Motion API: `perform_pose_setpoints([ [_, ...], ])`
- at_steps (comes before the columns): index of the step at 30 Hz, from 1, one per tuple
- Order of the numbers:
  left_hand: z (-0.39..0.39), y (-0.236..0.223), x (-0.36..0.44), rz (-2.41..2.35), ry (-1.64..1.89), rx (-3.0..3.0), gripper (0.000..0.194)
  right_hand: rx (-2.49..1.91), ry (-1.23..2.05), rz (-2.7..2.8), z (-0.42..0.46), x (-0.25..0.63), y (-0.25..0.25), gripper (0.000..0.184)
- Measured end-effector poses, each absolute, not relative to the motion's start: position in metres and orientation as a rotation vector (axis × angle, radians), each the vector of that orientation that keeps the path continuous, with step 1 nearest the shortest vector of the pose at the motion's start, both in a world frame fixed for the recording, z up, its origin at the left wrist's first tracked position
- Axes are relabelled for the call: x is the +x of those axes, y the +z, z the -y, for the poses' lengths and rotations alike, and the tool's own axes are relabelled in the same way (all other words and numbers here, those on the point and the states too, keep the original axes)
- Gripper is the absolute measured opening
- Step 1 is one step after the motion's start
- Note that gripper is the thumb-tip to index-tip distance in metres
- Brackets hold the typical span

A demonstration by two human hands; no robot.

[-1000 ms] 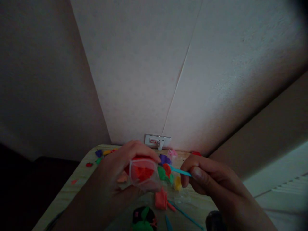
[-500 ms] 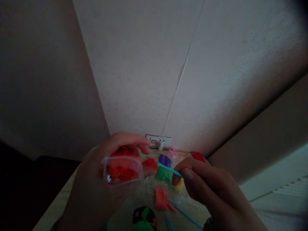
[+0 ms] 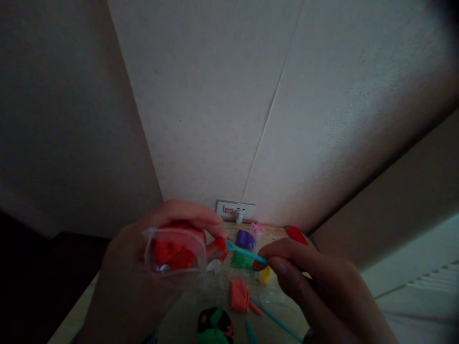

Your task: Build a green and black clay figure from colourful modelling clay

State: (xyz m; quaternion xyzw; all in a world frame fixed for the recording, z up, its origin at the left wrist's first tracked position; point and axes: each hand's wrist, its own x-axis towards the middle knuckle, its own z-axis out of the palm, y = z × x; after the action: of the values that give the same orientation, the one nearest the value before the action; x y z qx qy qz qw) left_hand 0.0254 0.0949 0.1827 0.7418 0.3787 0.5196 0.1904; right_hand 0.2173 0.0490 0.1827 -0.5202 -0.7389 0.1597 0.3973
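Observation:
My left hand is closed round a clear plastic bag with red modelling clay in it. A smaller lump of red clay sits between its thumb and fingertips. My right hand pinches a light-blue plastic modelling tool, which points left. The tool's broad tip touches, or nearly touches, the right edge of the small red lump. Beneath the hands, on the wooden table, lies a black and green clay piece with pink details.
Packs of purple, green, yellow, pink and coral clay lie on the table. Two more blue tools are near the front. A red object lies back right. The wall has a socket with a plug.
My left hand, the bag and the small red lump have shifted slightly left. The blue tool has moved a little left as well, and more of its tip shows.

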Motion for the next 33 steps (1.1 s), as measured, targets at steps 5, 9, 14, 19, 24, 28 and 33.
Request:
perform_pose_setpoints([
  [5,-0.101,0.177,0.022,-0.962,1.461,2.106,0.025,-1.302,0.332,1.884,-0.049,0.219,0.181,0.020],
  [9,-0.105,0.174,0.025,-0.887,1.504,2.097,0.020,-1.331,0.302,1.861,-0.050,0.220,0.180,0.021],
  [14,-0.100,0.175,0.027,-0.909,1.507,1.976,0.009,-1.351,0.281,1.831,-0.048,0.223,0.180,0.022],
  [19,-0.099,0.171,0.022,-0.920,1.531,2.053,0.012,-1.395,0.257,1.819,-0.048,0.226,0.183,0.021],
  [24,-0.099,0.178,0.024,-1.019,1.487,1.990,0.013,-1.427,0.209,1.755,-0.048,0.230,0.183,0.021],
  [28,-0.101,0.183,0.028,-1.026,1.382,1.937,0.011,-1.442,0.194,1.678,-0.046,0.232,0.183,0.022],
  [33,-0.103,0.178,0.031,-1.047,1.338,1.804,0.015,-1.433,0.199,1.620,-0.045,0.231,0.184,0.022],
])
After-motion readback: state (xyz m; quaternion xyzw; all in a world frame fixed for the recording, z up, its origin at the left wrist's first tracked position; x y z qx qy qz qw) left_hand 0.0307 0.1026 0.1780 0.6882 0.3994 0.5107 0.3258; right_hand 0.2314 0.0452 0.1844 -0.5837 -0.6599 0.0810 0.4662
